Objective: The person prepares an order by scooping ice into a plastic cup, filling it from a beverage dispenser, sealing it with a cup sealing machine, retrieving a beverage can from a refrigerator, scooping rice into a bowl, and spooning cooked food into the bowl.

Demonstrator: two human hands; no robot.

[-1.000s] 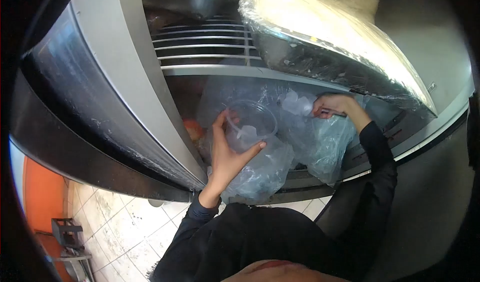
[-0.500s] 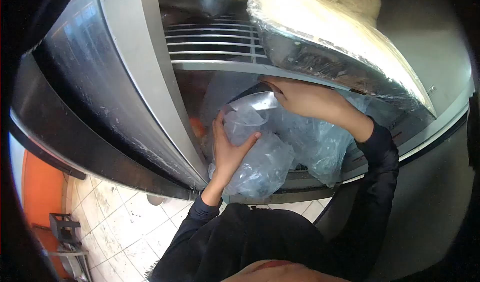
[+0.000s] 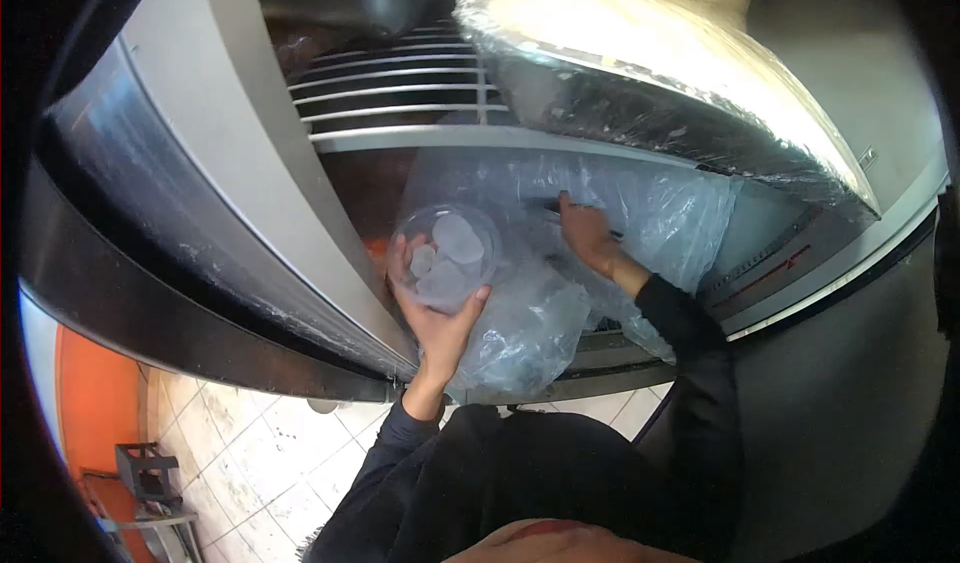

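Note:
My left hand [image 3: 440, 325] is wrapped round a clear plastic cup [image 3: 484, 263] with several pieces of ice [image 3: 457, 237] in it. To the right, my right hand [image 3: 590, 235] is closed on a scoop [image 3: 546, 204], of which only a dark part shows. The scoop is down in a large clear plastic bag [image 3: 685, 203] that lies open in the lower part of the fridge or freezer. What the scoop carries cannot be seen.
Above my hands runs a white wire shelf [image 3: 400, 85]. A metal tray wrapped in plastic film [image 3: 640, 93] juts out over the bag. The open door's edge [image 3: 240, 143] stands at the left, and a tiled floor [image 3: 270, 443] lies below.
My right hand has drawn the scoop away from the cup's rim and lowered it into the bag. The cup has moved slightly left and tilted, so the ice inside now shows.

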